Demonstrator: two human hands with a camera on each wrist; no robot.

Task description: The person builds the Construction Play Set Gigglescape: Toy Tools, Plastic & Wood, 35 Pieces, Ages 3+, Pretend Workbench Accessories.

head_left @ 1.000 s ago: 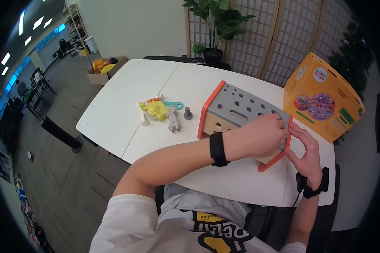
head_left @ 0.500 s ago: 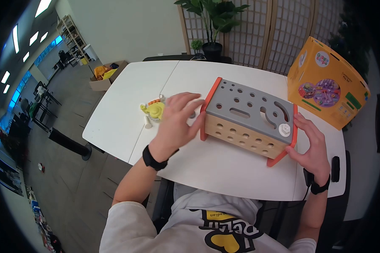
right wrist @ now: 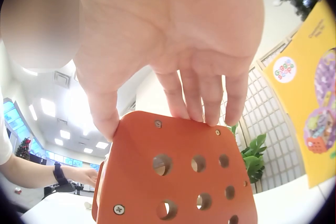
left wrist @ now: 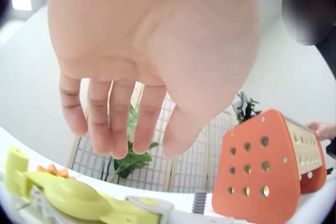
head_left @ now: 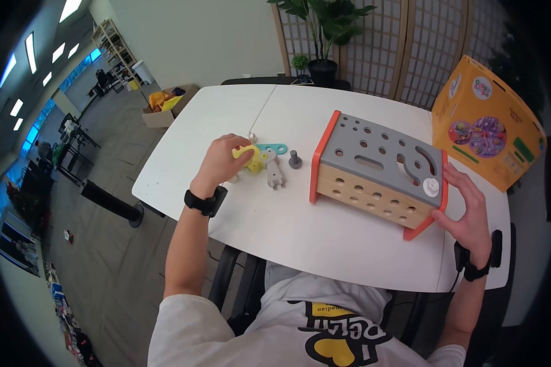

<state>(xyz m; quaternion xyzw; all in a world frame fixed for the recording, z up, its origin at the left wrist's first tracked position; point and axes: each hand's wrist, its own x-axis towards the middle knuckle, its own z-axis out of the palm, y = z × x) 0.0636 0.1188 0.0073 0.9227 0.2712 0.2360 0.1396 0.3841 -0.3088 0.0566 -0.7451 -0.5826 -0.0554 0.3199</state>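
Note:
The left hand (head_left: 219,160) hangs over the yellow plastic piece (head_left: 251,160), fingers relaxed; in the left wrist view the hand (left wrist: 152,66) is above that yellow piece (left wrist: 79,199) without visible contact. Beside it lie a grey piece (head_left: 274,174), a teal strip (head_left: 277,148) and an upright grey bolt (head_left: 295,160). The right hand (head_left: 468,214) rests thumb and fingers on the orange end panel of the toy bench (head_left: 373,136), also plain in the right wrist view, where the fingers touch the panel's (right wrist: 181,182) top edge. A white knob (head_left: 431,187) sits in the bench's grey top.
A large yellow-orange box (head_left: 490,122) stands at the table's right back. The white table (head_left: 275,238) extends in front of the bench. On the floor beyond its left side is a cardboard box (head_left: 159,118), and a potted plant (head_left: 322,68) is behind the table.
The left hand has left the white knob on the bench top and moved left to above the loose pieces. The right hand stays at the bench's right end.

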